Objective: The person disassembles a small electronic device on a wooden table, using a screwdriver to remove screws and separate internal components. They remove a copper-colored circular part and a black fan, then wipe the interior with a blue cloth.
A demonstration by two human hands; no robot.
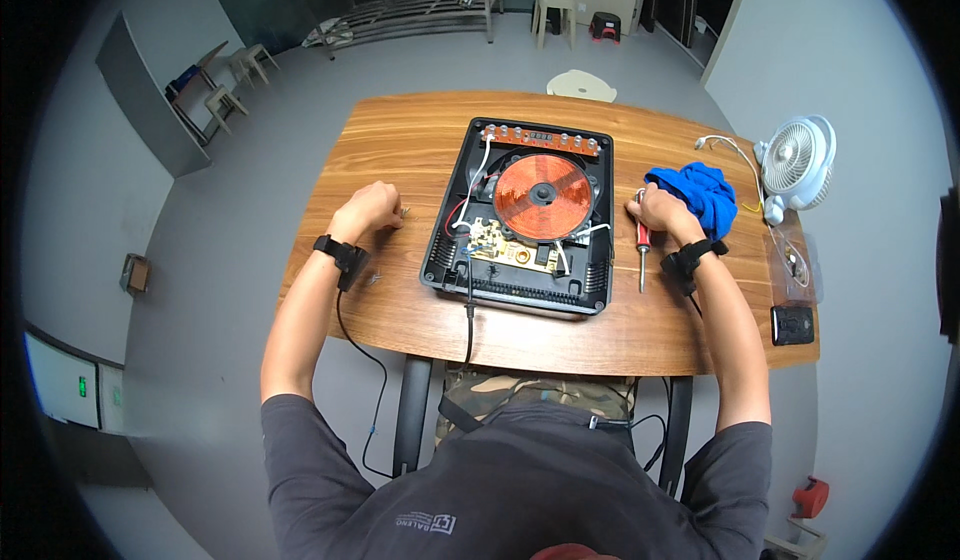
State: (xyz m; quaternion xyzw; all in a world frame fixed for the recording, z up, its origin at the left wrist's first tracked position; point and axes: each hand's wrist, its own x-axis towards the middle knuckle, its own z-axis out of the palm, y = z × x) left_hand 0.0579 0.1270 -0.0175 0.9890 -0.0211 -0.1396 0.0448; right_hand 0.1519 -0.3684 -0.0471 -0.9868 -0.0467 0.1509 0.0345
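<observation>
An opened induction cooker (517, 297) lies on the wooden table (405, 136) before me. Its copper coil (517, 200), circuit board (499, 249) and button panel strip (506, 136) are exposed. To its left, my left hand (371, 207) rests on the tabletop with curled fingers, beside a few small screws (406, 213). Its fingertips are partly hidden, so I cannot tell whether they pinch anything. My right hand (661, 209) is on the cooker's other side, fingers around the upper handle of a red screwdriver (643, 239). The screwdriver's shaft points toward me.
A blue cloth (705, 196) lies just beyond my right hand. A white fan (796, 162), a clear plastic tray (814, 267) and a black phone-like device (792, 325) line the right edge. More small screws (374, 279) lie near my left wrist. A black power cord (470, 327) crosses the front edge.
</observation>
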